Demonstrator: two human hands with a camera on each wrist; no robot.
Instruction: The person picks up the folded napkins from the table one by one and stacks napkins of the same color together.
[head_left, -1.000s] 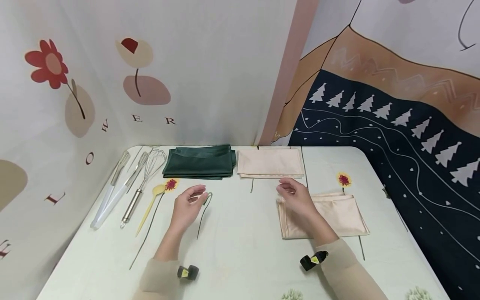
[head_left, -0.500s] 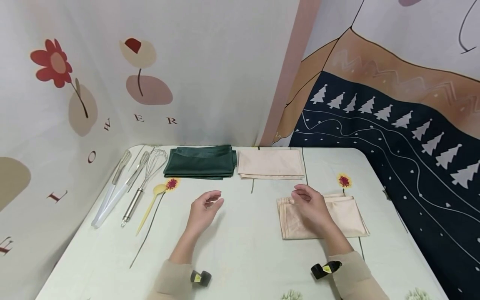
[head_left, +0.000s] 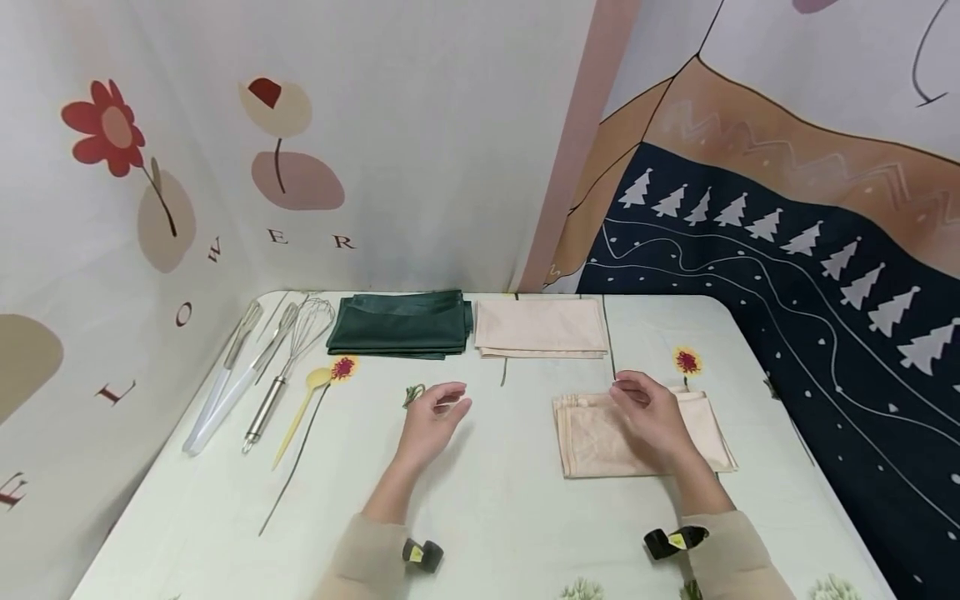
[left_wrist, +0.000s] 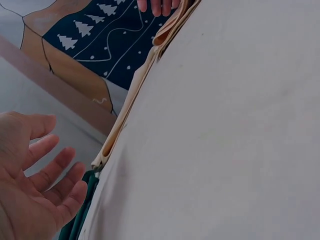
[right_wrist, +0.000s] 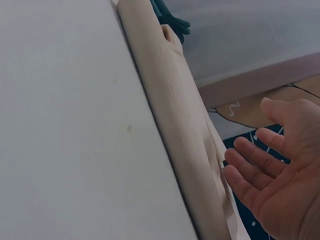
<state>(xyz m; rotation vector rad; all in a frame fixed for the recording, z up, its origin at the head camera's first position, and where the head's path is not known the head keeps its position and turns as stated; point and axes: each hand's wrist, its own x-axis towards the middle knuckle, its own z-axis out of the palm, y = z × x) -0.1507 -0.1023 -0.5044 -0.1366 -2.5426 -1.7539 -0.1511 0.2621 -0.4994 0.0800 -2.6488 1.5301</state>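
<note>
peach folded cloth (head_left: 592,437) lies at 3 o'clock on the desk (head_left: 502,467), right hand (head_left: 652,412) over its far edge, contact unclear. left hand (head_left: 431,425) just off desk centre toward 9 o'clock. both hands' fingers loosely curved, thumbs apart, holding nothing. dark green folded cloth (head_left: 401,325) at 11 o'clock, second peach cloth (head_left: 540,327) just beside it at 1 o'clock. whisk (head_left: 273,396), tongs (head_left: 238,390) and yellow spoon (head_left: 298,416) lie around 9 to 10 o'clock.
</note>
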